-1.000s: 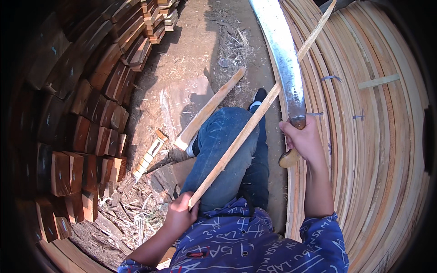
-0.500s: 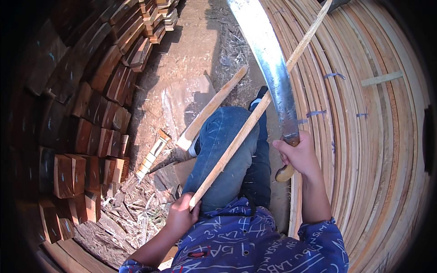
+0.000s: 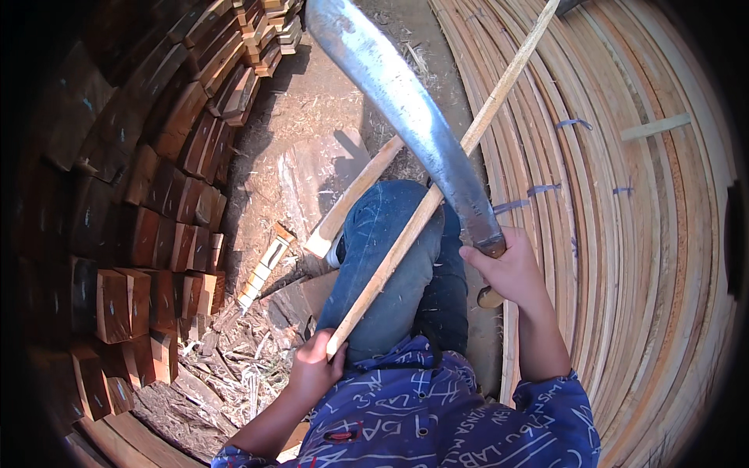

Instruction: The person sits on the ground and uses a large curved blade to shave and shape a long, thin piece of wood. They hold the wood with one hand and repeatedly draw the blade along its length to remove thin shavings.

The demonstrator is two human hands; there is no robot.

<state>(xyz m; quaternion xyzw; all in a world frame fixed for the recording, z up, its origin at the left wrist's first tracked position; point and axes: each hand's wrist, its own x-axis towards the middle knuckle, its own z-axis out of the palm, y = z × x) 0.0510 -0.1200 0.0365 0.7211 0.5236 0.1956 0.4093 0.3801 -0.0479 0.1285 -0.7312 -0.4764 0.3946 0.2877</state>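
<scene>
Machete (image 3: pixel 406 117) is gripped in the right hand (image 3: pixel 511 269); near end of a long wooden stick (image 3: pixel 437 191) is clenched in the left hand (image 3: pixel 312 370).

Dirt ground (image 3: pixel 312 132) — wood shavings (image 3: pixel 234 366), slat stacks (image 3: pixel 624 234)

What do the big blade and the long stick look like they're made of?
Blade: apparently steel, grey, dull sheen with bright glare, held in right hand. Stick: pale bare wood, seemingly unfinished, matte and straight-grained, gripped by left hand.
</scene>
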